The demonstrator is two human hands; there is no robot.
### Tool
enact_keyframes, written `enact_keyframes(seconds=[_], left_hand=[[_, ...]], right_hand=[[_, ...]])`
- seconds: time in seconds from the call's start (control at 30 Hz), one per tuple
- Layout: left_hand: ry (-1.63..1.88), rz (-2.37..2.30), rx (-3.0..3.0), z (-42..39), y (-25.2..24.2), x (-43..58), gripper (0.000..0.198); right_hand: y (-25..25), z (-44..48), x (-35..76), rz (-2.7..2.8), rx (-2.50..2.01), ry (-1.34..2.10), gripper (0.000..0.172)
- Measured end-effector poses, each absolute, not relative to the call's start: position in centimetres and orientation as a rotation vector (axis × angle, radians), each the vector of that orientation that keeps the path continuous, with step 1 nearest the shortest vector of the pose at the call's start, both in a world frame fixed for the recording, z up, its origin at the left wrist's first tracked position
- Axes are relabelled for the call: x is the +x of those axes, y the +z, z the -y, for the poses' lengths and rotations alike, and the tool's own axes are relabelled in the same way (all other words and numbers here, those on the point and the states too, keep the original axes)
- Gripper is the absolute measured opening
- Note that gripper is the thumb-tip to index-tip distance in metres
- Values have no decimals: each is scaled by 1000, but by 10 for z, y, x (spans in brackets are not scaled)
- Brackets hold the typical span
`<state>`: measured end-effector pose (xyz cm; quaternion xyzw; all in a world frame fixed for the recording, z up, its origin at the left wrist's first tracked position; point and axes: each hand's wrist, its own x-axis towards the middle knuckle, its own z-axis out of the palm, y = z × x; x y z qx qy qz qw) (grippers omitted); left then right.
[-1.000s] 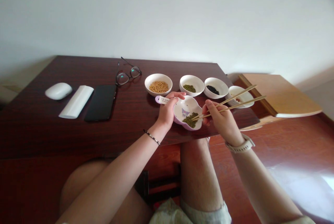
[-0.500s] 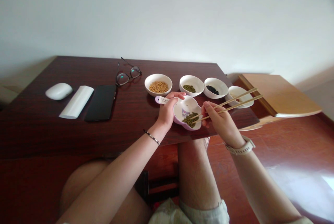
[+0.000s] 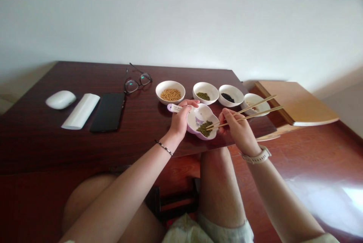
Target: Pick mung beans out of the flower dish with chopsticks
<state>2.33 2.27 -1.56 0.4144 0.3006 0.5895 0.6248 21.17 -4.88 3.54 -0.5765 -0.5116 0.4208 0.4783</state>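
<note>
Left hand [image 3: 179, 121] clasping one lilac dish [image 3: 198, 115]; right hand [image 3: 236, 129] pinching two chopsticks [image 3: 244, 115], tips at green beans [image 3: 204, 129] in dish. Four white bowls [image 3: 170, 83] just beyond, upper middle of frame, on bench [image 3: 42, 141].

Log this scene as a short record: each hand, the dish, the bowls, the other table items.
Left hand: holds a white purple-edged cartoon dish by its rim
Right hand: holds bamboo chopsticks, tips at the mung beans in the dish
Bowls: white bowls of soybeans, green beans and black beans; a fourth white bowl under the chopsticks
Table items: eyeglasses, black smartphone, white computer mouse
Surface: dark wood table
</note>
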Motion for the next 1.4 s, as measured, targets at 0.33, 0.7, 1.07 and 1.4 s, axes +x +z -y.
enact_keyframes(seconds=[0.33, 0.7, 1.07, 1.4], left_hand=[[1382, -692, 963, -24, -16, 24, 19], [1396, -665, 943, -21, -13, 22, 18], [1356, -704, 983, -20, -12, 18, 17], [1341, -726, 979, -17, -6, 16, 15]], right_hand=[[50, 47, 196, 1296, -1370, 1241, 52], [45, 8, 191, 1504, -1286, 1094, 58], [46, 12, 228, 1389, -1210, 1082, 51], [35, 9, 244, 1457, -1286, 1338, 46]])
